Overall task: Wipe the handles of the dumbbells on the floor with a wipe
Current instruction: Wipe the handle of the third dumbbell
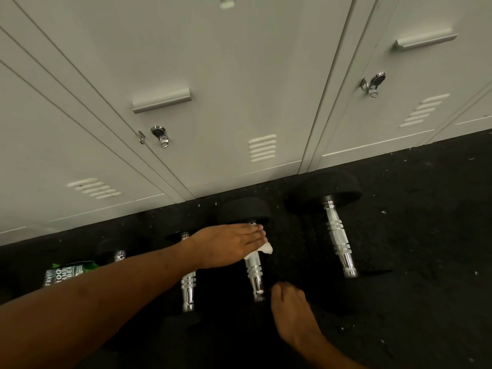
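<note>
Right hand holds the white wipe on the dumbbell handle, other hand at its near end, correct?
No: the left hand holds the white wipe on the dumbbell handle, right hand at its near end, as the head view shows.

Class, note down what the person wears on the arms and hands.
Nothing worn shows. The left hand and right hand are bare, with no gloves or watch, and both forearms are bare, no sleeve in view.
</note>
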Available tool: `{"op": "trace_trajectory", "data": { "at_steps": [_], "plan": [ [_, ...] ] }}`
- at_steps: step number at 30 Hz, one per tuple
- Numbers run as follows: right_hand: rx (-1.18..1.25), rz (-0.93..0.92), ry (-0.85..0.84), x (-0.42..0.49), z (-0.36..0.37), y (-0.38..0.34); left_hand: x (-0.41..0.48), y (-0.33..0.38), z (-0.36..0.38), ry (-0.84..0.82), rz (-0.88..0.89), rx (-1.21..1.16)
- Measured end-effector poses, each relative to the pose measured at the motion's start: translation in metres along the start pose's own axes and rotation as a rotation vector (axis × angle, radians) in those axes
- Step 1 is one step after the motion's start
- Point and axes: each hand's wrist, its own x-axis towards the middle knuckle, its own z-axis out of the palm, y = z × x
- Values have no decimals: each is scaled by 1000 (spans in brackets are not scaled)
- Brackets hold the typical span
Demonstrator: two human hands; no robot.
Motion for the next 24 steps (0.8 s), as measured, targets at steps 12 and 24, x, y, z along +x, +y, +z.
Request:
{"op": "trace_trajectory", "data": {
  "at_steps": [12,24],
  "plan": [
    [106,33,34,1,2,-3,-11,48,21,116,79,-120],
    [175,56,176,1,8,1,-13,33,24,133,249,60]
  ]
}}
